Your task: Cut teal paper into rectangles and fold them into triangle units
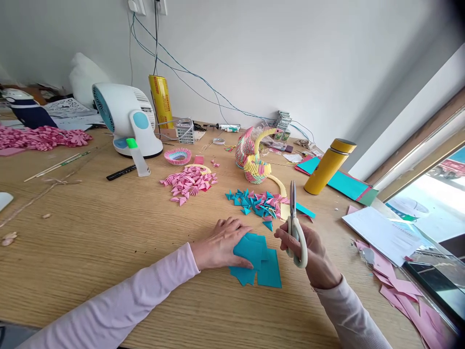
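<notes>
My left hand (pixel 221 244) rests palm down on a stack of teal paper rectangles (pixel 258 261) on the wooden desk (pixel 109 232), fingers curled over the stack's edge. Just right of the stack, my right hand (pixel 312 252) grips a pair of white-handled scissors (pixel 295 225) with the closed blades pointing up and away. Beyond the hands lies a pile of folded teal and pink triangles (pixel 257 202). Further back are a pile of pink triangles (pixel 189 183) and a folded-paper swan (pixel 253 157).
A white desk fan (pixel 125 118), a glue bottle (pixel 138 157), a black marker (pixel 121 172) and a small pink paper bowl (pixel 178 155) stand at the back left. A yellow flask (pixel 329 166) is at the right, with teal sheets (pixel 345 184), white paper (pixel 381 235) and pink scraps (pixel 407 291).
</notes>
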A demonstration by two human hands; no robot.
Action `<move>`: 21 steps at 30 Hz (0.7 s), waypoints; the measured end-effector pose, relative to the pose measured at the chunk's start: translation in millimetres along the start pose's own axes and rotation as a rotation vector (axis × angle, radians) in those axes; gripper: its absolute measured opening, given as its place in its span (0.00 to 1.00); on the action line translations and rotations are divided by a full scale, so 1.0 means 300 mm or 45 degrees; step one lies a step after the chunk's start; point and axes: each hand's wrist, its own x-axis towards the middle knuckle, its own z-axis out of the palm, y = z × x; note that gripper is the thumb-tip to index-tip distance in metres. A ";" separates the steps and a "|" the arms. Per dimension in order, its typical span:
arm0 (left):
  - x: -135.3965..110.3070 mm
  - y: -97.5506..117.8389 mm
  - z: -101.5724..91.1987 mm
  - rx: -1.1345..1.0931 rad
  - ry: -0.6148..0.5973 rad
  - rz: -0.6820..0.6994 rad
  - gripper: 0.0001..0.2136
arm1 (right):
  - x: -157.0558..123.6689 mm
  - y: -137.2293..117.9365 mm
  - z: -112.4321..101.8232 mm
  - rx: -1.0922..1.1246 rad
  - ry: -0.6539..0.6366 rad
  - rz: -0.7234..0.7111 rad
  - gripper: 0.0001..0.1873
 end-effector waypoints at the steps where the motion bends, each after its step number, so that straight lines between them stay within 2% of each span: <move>1: 0.000 0.003 -0.001 0.022 -0.029 -0.016 0.34 | 0.000 0.004 -0.004 -0.030 -0.003 -0.008 0.19; 4: -0.001 0.009 -0.006 0.035 -0.071 -0.053 0.32 | -0.004 0.030 -0.035 -0.180 -0.008 -0.072 0.18; 7: -0.007 0.007 -0.010 -0.028 -0.058 -0.002 0.27 | -0.023 0.066 -0.091 -0.452 0.043 -0.177 0.16; 10: -0.015 0.002 -0.011 -0.093 -0.014 0.042 0.21 | -0.058 0.094 -0.143 -0.663 0.101 -0.199 0.14; 12: -0.018 0.000 -0.008 -0.109 0.023 0.025 0.17 | -0.080 0.098 -0.158 -0.596 0.092 -0.174 0.13; 14: -0.019 -0.002 -0.004 -0.114 0.060 0.007 0.14 | -0.093 0.091 -0.148 -0.405 0.032 -0.145 0.13; 18: -0.018 -0.007 0.007 -0.101 0.108 -0.016 0.13 | -0.083 0.068 -0.078 -0.101 -0.166 -0.091 0.14; 21: -0.016 -0.010 0.013 -0.077 0.117 -0.031 0.13 | -0.057 0.072 -0.017 0.006 -0.206 -0.061 0.15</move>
